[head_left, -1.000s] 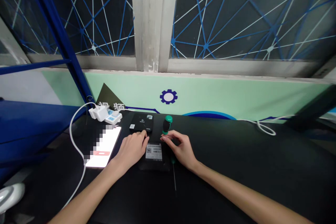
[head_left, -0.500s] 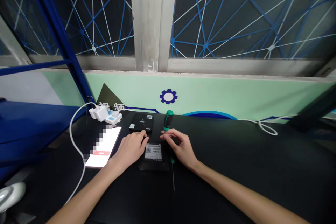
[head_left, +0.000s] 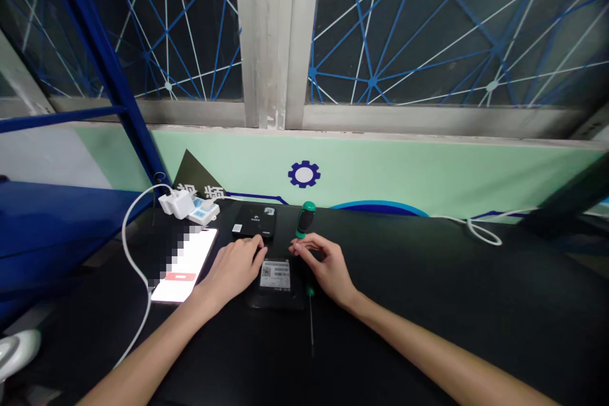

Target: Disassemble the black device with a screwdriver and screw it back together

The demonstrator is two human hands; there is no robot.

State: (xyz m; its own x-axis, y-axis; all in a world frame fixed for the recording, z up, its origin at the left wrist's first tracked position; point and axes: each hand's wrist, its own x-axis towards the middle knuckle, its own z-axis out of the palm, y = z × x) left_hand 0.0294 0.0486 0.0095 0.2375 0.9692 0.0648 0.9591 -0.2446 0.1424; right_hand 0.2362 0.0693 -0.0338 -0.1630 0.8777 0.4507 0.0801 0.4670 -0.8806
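A flat black box [head_left: 275,275] with a white printed label lies face up in front of me. My left hand [head_left: 238,264] steadies its far left corner, fingers bent together and thumb along the side. My right hand [head_left: 328,266] is closed in a pinch low on a screwdriver [head_left: 305,221], whose green and black handle points up, slightly tilted. Its tip is hidden behind my fingers, near the box's far right corner. A second screwdriver [head_left: 311,327], with a green part and thin shaft, lies right of the box.
Another black box [head_left: 254,221] with stickers sits behind my left hand. A lit phone [head_left: 178,276] lies to the left, below a white power strip [head_left: 203,210] with a plugged-in charger [head_left: 177,203]. A white cable [head_left: 127,235] curves down the left; another cable [head_left: 484,238] loops at the back right.
The upright screwdriver's handle leans slightly more to the right. Both hands keep nearly the same places, and the view has shifted a little.
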